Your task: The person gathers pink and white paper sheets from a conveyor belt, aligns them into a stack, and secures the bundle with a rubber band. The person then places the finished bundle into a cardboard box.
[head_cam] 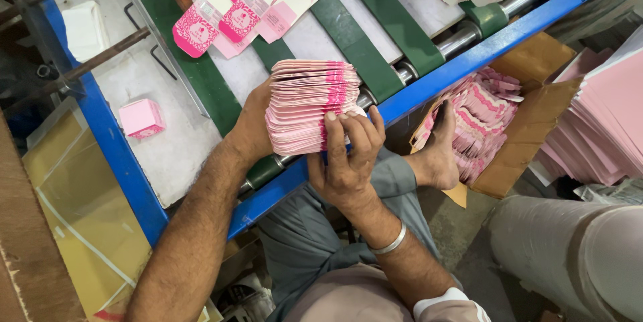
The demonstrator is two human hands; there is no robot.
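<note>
A thick stack of flat pink carton blanks [309, 104] is gripped between both my hands above the near end of a conveyor. My left hand [253, 128] clasps the stack's left side from behind. My right hand [348, 158] holds the front, fingers spread over the lower right edge, a metal bangle on its wrist. More folded pink carton blanks [234, 7] lie overlapped on the green belts [365, 51] further up the conveyor.
The blue machine frame [462, 61] runs across below the belts, with a steel roller [469, 33]. A brown cardboard box [529, 134] holds more pink blanks, and my bare foot [439, 154] rests on it. One small assembled pink box [140, 118] sits on the white side panel. Pink sheets [609, 121] are stacked at right.
</note>
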